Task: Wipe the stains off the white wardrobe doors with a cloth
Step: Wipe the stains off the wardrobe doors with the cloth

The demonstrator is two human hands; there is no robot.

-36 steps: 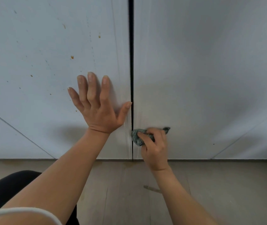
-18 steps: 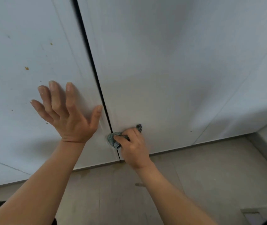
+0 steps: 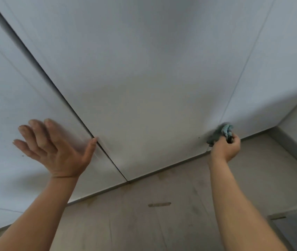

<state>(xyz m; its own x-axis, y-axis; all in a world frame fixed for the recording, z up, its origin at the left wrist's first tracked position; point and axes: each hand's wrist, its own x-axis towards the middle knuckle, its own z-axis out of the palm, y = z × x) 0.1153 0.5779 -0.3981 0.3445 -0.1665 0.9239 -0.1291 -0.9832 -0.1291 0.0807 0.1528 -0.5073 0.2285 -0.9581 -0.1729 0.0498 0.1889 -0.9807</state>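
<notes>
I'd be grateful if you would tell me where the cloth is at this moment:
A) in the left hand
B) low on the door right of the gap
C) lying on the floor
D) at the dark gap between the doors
B: the right hand grips the blue-green cloth against the lower part of the right door, far from the gap; the left hand is spread and holds nothing.

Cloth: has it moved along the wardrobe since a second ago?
Yes. The cloth, gripped by the right hand, slid rightward from the dark gap between the doors to a thin seam.
</notes>
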